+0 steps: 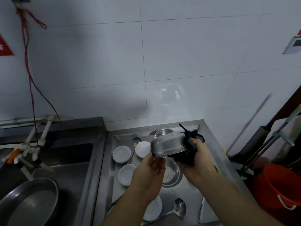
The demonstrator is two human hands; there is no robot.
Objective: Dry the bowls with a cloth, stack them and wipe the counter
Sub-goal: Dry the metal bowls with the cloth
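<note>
Drying step: the left hand (152, 167) pinched the steel bowl (169, 146) by its rim above the counter (192, 190), while the right hand (195, 158) clutched the dark cloth (189, 151) against its side. Next, probably, stacking it gently.

Counter left: three white bowls (125, 156) and a spoon (136, 141) crowd it.
Counter centre: steel bowl (171, 174) under the hands.
Counter near edge: ladle (178, 209), white dish (153, 209).
Right strip: bare steel (216, 154).
</note>
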